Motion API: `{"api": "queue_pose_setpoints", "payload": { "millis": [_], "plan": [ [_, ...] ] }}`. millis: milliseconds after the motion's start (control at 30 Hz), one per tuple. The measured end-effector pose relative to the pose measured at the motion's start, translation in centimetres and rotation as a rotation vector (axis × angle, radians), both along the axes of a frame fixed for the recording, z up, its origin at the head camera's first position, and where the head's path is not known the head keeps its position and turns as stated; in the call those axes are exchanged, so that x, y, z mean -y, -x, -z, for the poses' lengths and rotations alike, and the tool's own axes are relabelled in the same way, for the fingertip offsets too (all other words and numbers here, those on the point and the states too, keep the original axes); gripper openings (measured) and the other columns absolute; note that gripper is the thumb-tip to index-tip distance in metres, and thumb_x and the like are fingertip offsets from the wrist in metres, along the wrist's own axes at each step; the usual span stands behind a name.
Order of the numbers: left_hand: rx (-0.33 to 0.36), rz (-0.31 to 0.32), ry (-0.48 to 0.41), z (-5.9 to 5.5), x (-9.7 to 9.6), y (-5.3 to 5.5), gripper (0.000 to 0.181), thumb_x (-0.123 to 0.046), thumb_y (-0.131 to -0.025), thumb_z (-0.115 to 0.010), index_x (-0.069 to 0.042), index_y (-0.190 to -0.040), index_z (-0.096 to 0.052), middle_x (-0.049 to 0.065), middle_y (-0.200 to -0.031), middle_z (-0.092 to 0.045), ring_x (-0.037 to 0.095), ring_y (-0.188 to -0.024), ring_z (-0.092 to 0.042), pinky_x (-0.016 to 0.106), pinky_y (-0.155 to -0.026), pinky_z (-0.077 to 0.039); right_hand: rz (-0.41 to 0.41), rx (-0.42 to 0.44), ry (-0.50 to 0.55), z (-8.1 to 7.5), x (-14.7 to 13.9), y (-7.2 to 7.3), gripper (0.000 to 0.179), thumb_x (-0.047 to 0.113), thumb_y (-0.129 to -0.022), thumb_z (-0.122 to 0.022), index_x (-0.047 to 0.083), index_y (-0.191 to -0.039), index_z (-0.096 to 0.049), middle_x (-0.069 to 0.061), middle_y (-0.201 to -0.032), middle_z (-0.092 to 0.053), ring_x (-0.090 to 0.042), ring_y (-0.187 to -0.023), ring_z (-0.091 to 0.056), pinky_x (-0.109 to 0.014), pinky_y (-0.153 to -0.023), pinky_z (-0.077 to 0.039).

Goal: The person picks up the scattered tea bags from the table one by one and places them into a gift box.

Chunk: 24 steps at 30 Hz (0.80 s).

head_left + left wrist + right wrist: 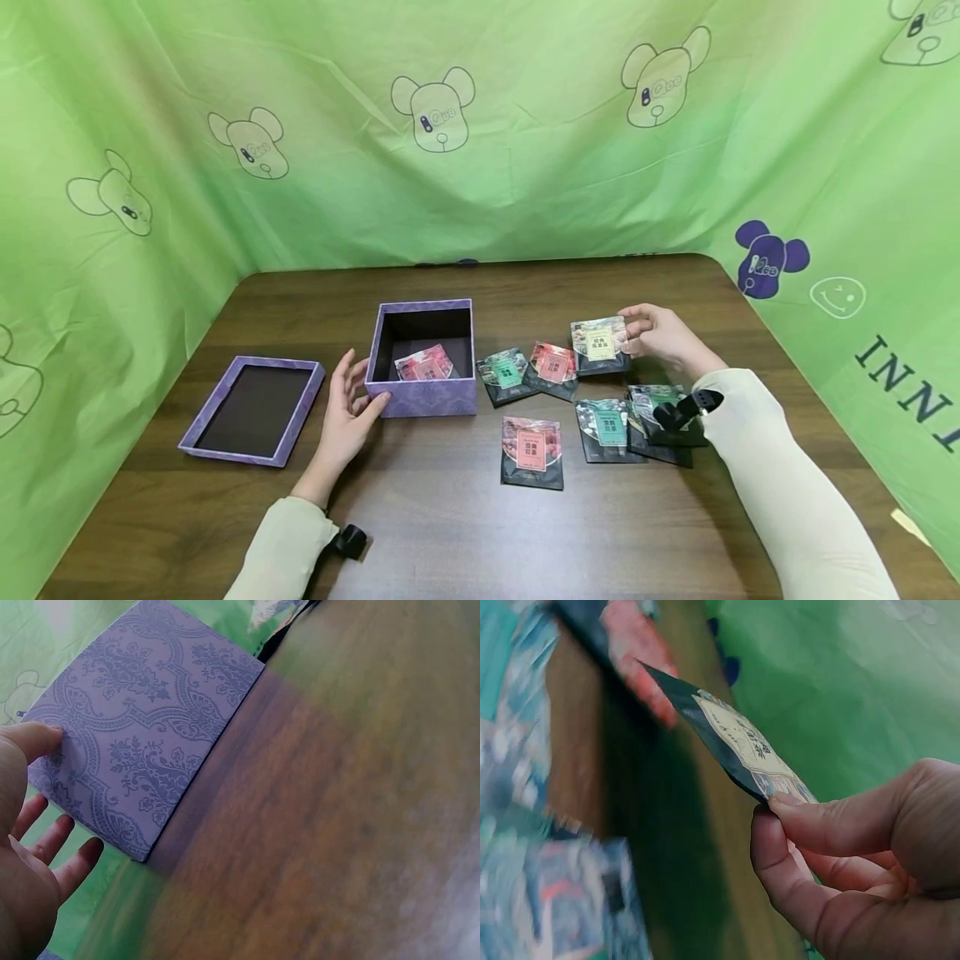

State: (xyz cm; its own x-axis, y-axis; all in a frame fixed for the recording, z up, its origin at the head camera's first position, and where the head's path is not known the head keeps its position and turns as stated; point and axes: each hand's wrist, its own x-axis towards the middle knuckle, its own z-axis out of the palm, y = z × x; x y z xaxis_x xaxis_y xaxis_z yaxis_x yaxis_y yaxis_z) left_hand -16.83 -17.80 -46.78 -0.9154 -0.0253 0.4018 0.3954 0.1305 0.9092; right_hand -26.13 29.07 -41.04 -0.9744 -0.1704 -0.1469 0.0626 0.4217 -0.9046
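Observation:
My right hand [660, 337] pinches the edge of a tea sachet with a pale yellow label [600, 343] between thumb and fingers; in the right wrist view the sachet [731, 742] is tilted and seen nearly edge-on. At the front left corner of a lidless purple patterned box [423, 400], my left hand [348, 408] touches the front wall with its thumb, and its other fingers lie loosely spread along the left side. One red-labelled sachet [426, 365] shows inside the box. The left wrist view has the box's damask-patterned wall [150, 727] close up.
The purple lid [300, 412] lies inside-up to the left. Right of the box lie a green-labelled sachet [506, 375] and a red-labelled one [553, 368]. Nearer are another red-labelled sachet [532, 454], a teal-labelled one [609, 429] and an overlapping pile [656, 404] beneath the right forearm.

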Motion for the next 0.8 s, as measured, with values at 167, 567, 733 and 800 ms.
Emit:
{"api": "queue_pose_setpoints", "payload": {
  "millis": [167, 567, 733, 800],
  "plan": [
    [-0.004, 0.007, 0.001, -0.1, -0.1, 0.0, 0.077, 0.018, -0.087, -0.061, 0.009, -0.151, -0.018, 0.035, -0.143, -0.039, 0.032, -0.125, -0.045, 0.019, -0.089, -0.044, -0.022, -0.004, 0.073, -0.6, 0.6, 0.0, 0.064, -0.018, -0.084, -0.063, -0.02, -0.14, -0.032, -0.004, -0.09, -0.065, -0.011, -0.073, -0.063, -0.026, -0.067, -0.056],
    [-0.001, 0.007, 0.011, -0.2, -0.1, -0.1, 0.078, 0.018, -0.087, -0.061, 0.008, -0.151, -0.018, 0.035, -0.143, -0.039, 0.032, -0.126, -0.044, 0.019, -0.089, -0.043, -0.032, 0.043, 0.205, -1.8, 3.6, 0.1, 0.068, -0.019, -0.083, -0.064, -0.016, -0.142, -0.03, 0.0, -0.086, -0.065, -0.011, -0.073, -0.064, -0.026, -0.068, -0.055],
    [-0.007, 0.015, 0.007, -0.2, -0.1, 0.0, 0.077, 0.019, -0.087, -0.061, 0.009, -0.15, -0.018, 0.036, -0.142, -0.039, 0.048, -0.125, -0.039, 0.019, -0.089, -0.043, -0.031, 0.038, 0.229, -2.1, 5.0, 0.4, 0.068, -0.021, -0.082, -0.062, -0.015, -0.143, -0.032, 0.001, -0.085, -0.065, -0.01, -0.073, -0.065, -0.026, -0.069, -0.056],
    [-0.008, 0.014, 0.011, -0.2, 0.0, 0.0, 0.077, 0.018, -0.087, -0.061, 0.009, -0.15, -0.018, 0.035, -0.142, -0.039, 0.045, -0.125, -0.04, 0.019, -0.089, -0.043, -0.038, 0.03, 0.238, -2.3, 5.6, 0.6, 0.067, -0.021, -0.082, -0.062, -0.014, -0.142, -0.032, 0.0, -0.085, -0.065, -0.011, -0.073, -0.065, -0.026, -0.07, -0.056]
  ]
}}
